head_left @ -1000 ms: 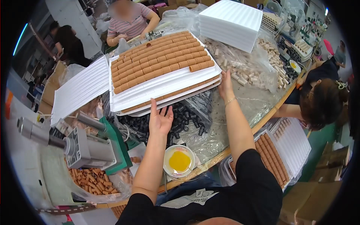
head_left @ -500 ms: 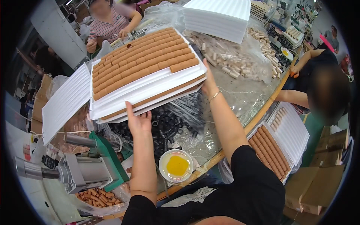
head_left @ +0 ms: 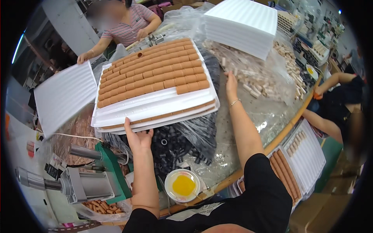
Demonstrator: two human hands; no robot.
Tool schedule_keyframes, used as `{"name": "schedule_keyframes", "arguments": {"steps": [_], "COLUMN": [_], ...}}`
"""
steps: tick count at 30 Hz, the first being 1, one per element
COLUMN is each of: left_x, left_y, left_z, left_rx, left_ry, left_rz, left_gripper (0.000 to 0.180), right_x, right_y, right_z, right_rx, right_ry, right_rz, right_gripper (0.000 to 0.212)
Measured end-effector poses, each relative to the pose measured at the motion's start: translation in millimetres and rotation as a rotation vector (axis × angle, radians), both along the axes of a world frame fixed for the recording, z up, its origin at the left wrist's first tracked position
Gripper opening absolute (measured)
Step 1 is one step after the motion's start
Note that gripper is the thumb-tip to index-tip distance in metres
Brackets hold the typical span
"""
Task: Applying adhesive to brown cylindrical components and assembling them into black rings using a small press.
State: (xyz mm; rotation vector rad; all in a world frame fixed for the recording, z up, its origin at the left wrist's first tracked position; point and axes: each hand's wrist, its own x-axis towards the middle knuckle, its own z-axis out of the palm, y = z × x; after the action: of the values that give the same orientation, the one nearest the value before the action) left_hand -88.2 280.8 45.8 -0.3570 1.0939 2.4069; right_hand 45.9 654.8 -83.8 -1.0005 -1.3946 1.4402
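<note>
A stack of white ribbed trays (head_left: 143, 102) lies tilted over a heap of black fittings. Rows of short brown tubes (head_left: 155, 72) fill most of the top tray, leaving its near grooves bare; one tube at the far side stands on end. My left hand (head_left: 139, 139) grips the stack's near edge, thumb on top and fingers underneath. To the right of the stack, my right hand (head_left: 231, 86) is off the tray, with its fingers stretched out and nothing in them. More brown tubes show in the lower layer's edge.
Across the table a person's hand (head_left: 83, 57) touches a white ribbed sheet (head_left: 66, 97). Around lie black fittings (head_left: 167, 149), a bowl of yellow liquid (head_left: 183, 185), a metal cylinder on a green mount (head_left: 112, 174), a white tray pile (head_left: 241, 29) and bagged pale tubes (head_left: 252, 73). Another person sits right.
My right hand has let go of the stack's right edge and moved away to the right. My left hand keeps its hold. The person opposite has reached over to the white sheet.
</note>
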Motion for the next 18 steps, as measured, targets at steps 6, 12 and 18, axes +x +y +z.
{"name": "schedule_keyframes", "arguments": {"steps": [6, 12, 18], "left_x": [2.7, -3.3, -7.6], "left_y": [-7.5, -26.1, -20.1], "left_z": [0.7, 7.8, 3.7], "left_rx": [-0.008, -0.028, -0.025], "left_ry": [-0.061, 0.030, -0.020], "left_rz": [-0.022, -0.030, 0.067], "left_gripper": [0.070, 0.065, 0.066], "right_x": [-60.3, -92.6, -134.8], "right_y": [23.6, -12.0, -13.5], "right_z": [10.6, 8.3, 8.9], "right_rx": [-0.027, -0.163, -0.132], "right_ry": [0.369, 0.379, 0.290], "right_rz": [0.252, 0.257, 0.271], "right_gripper": [0.057, 0.051, 0.046]}}
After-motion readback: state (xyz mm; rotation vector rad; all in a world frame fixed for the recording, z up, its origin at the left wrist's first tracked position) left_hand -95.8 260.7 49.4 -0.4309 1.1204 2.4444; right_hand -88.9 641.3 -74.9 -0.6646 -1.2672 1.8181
